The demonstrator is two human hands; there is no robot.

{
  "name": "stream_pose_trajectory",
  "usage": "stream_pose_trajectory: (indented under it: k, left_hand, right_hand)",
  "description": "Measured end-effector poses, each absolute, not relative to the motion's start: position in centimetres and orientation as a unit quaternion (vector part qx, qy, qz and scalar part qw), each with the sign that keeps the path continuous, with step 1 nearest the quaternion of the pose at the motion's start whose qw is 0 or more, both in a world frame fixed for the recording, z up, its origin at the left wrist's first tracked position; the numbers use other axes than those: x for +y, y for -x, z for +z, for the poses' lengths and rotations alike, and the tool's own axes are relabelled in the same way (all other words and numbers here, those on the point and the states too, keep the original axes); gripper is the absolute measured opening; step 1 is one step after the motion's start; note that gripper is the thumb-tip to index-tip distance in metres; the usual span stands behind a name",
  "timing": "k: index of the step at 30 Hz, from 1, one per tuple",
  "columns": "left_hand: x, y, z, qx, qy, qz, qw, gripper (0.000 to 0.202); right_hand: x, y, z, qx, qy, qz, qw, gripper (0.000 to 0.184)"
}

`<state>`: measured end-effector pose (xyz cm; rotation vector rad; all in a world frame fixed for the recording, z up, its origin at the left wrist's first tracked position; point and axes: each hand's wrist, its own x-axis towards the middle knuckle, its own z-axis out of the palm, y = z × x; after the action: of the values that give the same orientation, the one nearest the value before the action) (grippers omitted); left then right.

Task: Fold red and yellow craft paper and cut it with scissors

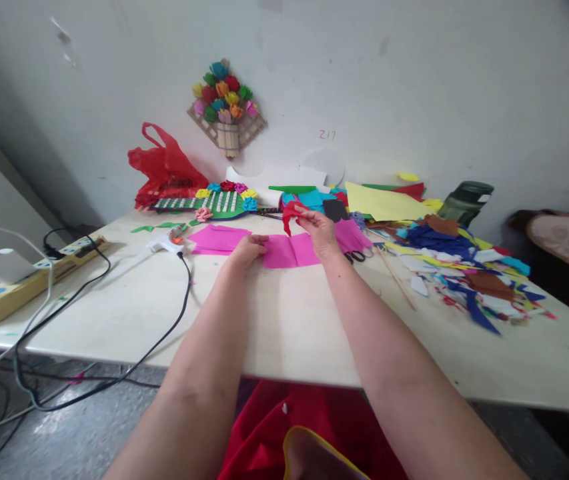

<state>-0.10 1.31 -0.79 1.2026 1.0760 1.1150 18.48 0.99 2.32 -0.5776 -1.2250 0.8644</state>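
My right hand (319, 230) is raised a little above the table and pinches a small crumpled red paper piece (291, 215) between its fingertips. My left hand (249, 250) rests on the table with its fingers curled against the left edge of a flat magenta paper sheet (291, 252). A second magenta sheet (219, 239) lies to the left of it, and a third piece (351, 235) shows behind my right hand. Black scissors (357, 256) lie just right of my right wrist.
A heap of coloured paper scraps (464, 267) covers the table's right side, with a thin wooden stick (397, 280) beside it. A power strip (29, 277) and black cables (184, 293) lie left. At the back stand a red plastic bag (164, 170), a paper-flower craft (214, 200) and a green bottle (467, 200).
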Motion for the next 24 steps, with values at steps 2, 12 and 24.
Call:
stream_pose_trajectory:
  k: [2, 12, 24]
  left_hand:
    - [1.2, 0.0, -0.7, 0.457, -0.51, 0.469, 0.558, 0.037]
    - [1.1, -0.6, -0.5, 0.433, -0.475, 0.471, 0.604, 0.013]
    - [0.8, -0.9, 0.3, 0.464, -0.423, 0.488, 0.606, 0.013]
  right_hand:
    - [0.7, -18.1, 2.9, -0.53, 0.234, 0.402, 0.709, 0.013]
    - [0.3, -17.8, 1.6, -0.507, 0.353, 0.47, 0.63, 0.036]
    - [1.8, -18.2, 0.0, -0.538, 0.396, 0.391, 0.633, 0.015]
